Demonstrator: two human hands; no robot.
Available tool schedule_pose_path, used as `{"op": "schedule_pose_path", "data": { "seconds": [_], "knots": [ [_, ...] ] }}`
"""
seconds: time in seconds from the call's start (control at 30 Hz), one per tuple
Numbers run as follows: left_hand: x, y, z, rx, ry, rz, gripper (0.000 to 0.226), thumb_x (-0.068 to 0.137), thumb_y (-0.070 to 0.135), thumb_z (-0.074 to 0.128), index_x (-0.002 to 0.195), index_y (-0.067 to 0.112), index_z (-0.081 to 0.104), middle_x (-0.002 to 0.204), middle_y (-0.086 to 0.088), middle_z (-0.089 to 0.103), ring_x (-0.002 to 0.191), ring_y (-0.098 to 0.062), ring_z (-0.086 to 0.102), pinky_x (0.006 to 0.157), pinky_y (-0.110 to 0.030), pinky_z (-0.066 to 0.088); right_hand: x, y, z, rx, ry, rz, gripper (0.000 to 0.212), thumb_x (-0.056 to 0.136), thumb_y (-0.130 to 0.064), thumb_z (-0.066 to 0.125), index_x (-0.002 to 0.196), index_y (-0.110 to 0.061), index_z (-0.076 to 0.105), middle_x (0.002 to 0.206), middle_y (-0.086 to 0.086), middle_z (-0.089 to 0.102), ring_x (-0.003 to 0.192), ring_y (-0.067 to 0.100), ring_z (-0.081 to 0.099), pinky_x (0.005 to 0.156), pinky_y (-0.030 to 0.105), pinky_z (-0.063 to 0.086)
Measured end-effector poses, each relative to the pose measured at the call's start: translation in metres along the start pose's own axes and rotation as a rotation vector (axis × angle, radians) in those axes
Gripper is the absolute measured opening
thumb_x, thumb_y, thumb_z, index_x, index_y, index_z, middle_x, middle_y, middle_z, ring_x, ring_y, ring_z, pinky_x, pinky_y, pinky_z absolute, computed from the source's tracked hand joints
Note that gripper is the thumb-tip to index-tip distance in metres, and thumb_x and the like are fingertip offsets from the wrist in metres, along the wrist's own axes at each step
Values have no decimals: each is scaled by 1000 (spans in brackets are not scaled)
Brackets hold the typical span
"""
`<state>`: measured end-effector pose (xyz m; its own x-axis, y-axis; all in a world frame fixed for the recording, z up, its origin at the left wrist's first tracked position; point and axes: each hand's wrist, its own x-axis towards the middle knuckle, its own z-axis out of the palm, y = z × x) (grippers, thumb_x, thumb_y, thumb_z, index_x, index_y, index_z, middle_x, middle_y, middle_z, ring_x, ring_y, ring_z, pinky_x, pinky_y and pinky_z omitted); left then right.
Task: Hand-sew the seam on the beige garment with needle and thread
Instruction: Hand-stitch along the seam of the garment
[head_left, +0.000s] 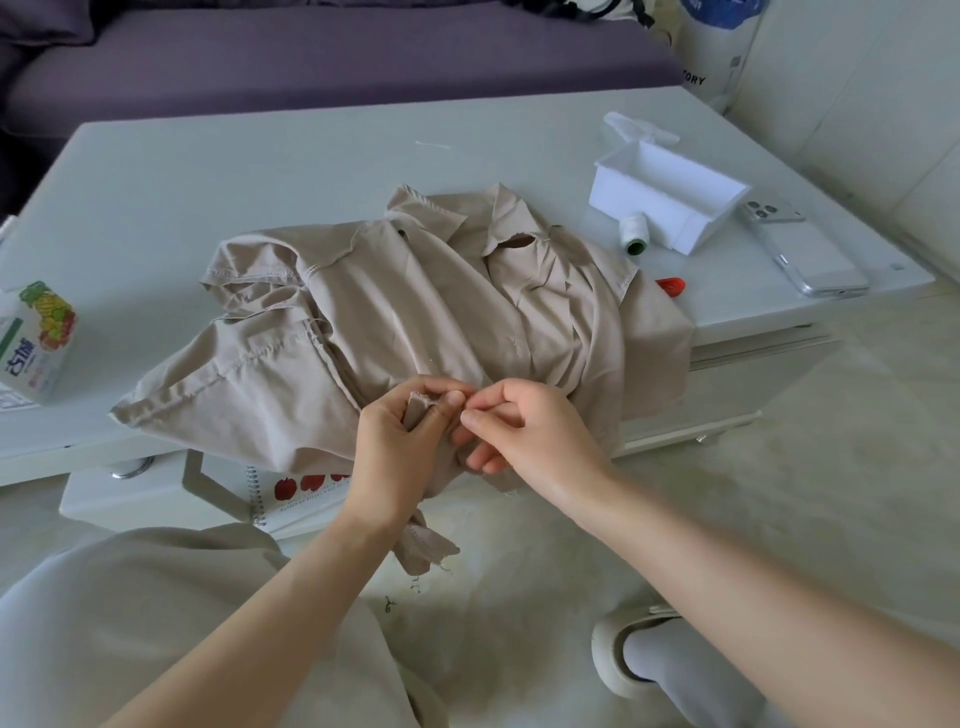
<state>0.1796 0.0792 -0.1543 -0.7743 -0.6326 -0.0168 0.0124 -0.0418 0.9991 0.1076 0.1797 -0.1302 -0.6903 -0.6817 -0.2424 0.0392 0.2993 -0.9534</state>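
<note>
Beige garment (415, 312) heaped on your white surface (260, 171); your left hand (400, 447) gripping its folded edge at six o'clock, right hand (524, 431) pinched alongside, on what you cannot tell

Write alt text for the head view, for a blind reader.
A left hand grips a fold of a beige garment while the right hand pinches the same fold. The garment lies crumpled on a white table, with a spool, a white box and a phone to its right.
</note>
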Motion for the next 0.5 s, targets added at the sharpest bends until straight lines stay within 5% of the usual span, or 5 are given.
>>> {"op": "schedule_pose_path", "data": {
  "seconds": [0.37,0.5],
  "knots": [
    [-3,1,-4,51,19,5,19,90,1,59,76,13,67,59,0,66,57,-12,62,55,-19,52,-5,-1,-1,-202,-25,-78,11,89,-16,64,80,-22,66,64,-6,68,48,-1,56,50,12,45],
    [-4,1,-5,68,22,22,19,90,2,59,77,13,68,69,-27,63,61,-21,58,55,-20,51,-3,1,1,-279,-22,-93,16,93,-19,58,84,-14,70,64,-5,69,49,2,59,51,13,45]
  ]
}}
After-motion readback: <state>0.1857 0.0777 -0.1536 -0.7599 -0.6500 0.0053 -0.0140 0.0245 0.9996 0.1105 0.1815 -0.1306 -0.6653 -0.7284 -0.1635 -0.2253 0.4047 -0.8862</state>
